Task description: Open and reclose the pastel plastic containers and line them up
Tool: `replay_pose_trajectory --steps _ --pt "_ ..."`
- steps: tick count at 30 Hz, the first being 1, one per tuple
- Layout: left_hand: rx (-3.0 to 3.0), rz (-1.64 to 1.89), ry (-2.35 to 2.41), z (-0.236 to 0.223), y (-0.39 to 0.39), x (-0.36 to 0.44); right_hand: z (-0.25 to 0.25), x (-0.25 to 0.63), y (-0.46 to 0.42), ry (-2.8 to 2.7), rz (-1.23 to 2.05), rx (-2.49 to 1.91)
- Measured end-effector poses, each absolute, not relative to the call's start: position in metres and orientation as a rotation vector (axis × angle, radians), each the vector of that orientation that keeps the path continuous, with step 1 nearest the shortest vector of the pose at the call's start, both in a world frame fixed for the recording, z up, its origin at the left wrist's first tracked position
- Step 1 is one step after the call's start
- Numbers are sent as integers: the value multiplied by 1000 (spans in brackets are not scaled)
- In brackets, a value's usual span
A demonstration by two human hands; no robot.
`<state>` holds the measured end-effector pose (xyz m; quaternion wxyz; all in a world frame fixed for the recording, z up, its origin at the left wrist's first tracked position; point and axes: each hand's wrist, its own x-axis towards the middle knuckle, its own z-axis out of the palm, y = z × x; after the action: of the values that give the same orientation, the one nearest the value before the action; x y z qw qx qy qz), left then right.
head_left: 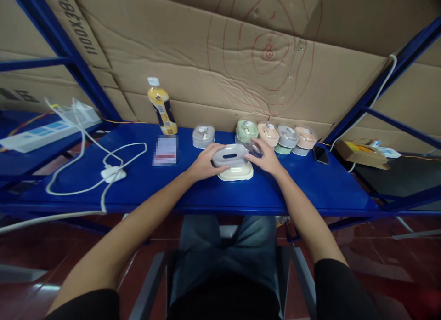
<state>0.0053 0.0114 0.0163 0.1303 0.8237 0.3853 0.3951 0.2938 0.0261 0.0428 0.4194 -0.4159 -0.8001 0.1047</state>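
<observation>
A grey, rounded plastic piece with an oval slot [225, 156] is between my two hands, tilted slightly toward me. My left hand [206, 163] grips its left end, thumb in front and fingers behind. At the right end my right hand [266, 159] holds it, with the thumb at the edge and the fingers curved round the back. Just below, a cream plastic tray [236, 173] rests on the blue table; whether the two pieces touch is unclear. Behind my right hand's fingers stands a green lidded box [246, 129], partly covering a darker box.
Several lidded boxes in pink [268, 133] and grey [288, 135] are stacked to the right, beside a phone [320, 155]. A single grey box [203, 135], a yellow bottle [161, 108] and a blurred packet [165, 151] stand left. White cables [82, 150] loop across the left side.
</observation>
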Motion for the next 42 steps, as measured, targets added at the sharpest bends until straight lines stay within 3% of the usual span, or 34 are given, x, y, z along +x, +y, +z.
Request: replay_pose_trajectory --steps 6,18,36,39,42 --pt "2376 981 1024 13 3 19 52 279 9 -2198 323 -784" --pt "2248 978 995 4 12 23 45 259 2 -2372 137 -926" --pt "2444 876 1040 7 7 11 28 261 11 -2337 230 -1041" --pt "2533 835 1223 12 -12 3 24 260 14 -2284 148 -1115" --pt "2536 791 1691 19 -36 4 24 254 15 -2224 50 -1161"
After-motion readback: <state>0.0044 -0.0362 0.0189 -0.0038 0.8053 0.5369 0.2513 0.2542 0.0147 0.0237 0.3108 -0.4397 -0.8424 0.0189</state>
